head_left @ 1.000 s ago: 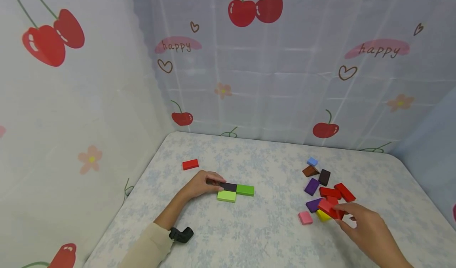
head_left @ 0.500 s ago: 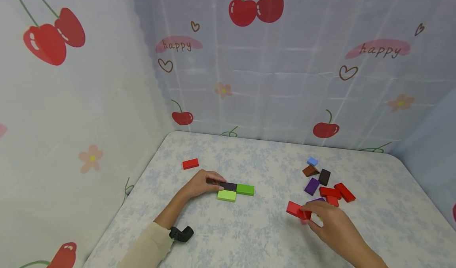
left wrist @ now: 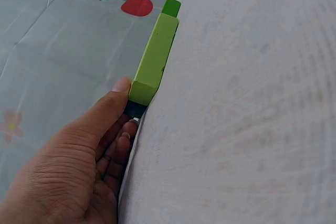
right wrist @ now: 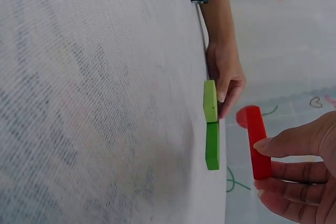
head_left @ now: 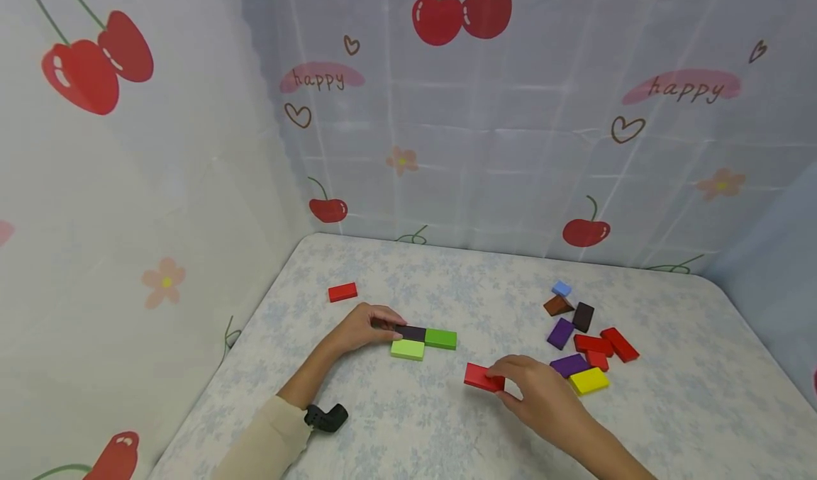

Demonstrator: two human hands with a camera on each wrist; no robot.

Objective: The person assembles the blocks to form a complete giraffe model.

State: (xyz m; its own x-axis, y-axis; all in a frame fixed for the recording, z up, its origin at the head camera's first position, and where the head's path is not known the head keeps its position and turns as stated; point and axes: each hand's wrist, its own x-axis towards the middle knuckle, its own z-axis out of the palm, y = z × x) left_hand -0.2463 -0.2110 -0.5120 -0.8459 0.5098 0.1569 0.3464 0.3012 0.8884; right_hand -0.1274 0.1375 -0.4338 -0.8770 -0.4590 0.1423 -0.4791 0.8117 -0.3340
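Cherry-print curtain [head_left: 510,132] round the back, pale floral tabletop [head_left: 396,423] under everything. From the head cam, the red block [head_left: 479,376] runs mostly left to right, far end dipping a touch toward the right hand [head_left: 545,398], which pinches its right end between thumb and fingers. So the block sticks out left of that hand, near the green block [head_left: 441,339] but apart from it. The left hand [head_left: 364,326] grips the left end of the dark block [head_left: 411,333], light green block [head_left: 407,350] right alongside.

Left wrist cam: light green one slants up and right from the thumb tip, dark one mostly hidden.

Right wrist cam: red block is near upright in frame, off the cloth, thumb on one side, fingers on the other.
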